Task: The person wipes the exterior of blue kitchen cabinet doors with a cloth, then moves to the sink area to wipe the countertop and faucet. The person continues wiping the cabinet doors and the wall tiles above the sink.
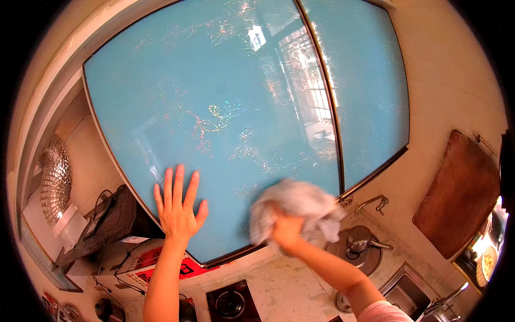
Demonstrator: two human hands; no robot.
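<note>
Before me is a wide glossy blue cabinet door with glittering floral patterns and a bright window reflection. Flat against its lower left part rests my left hand, fingers spread and holding nothing. My right hand grips a pale, crumpled cloth against the door's lower edge; the cloth is blurred and hides part of that edge. A dark strip separates this door from a second blue door on the right.
Below are a countertop, a gas burner, a small lidded pot and a metal sink. At right, a brown board hangs on the wall. Left of the cabinet are a foil duct and a black range hood.
</note>
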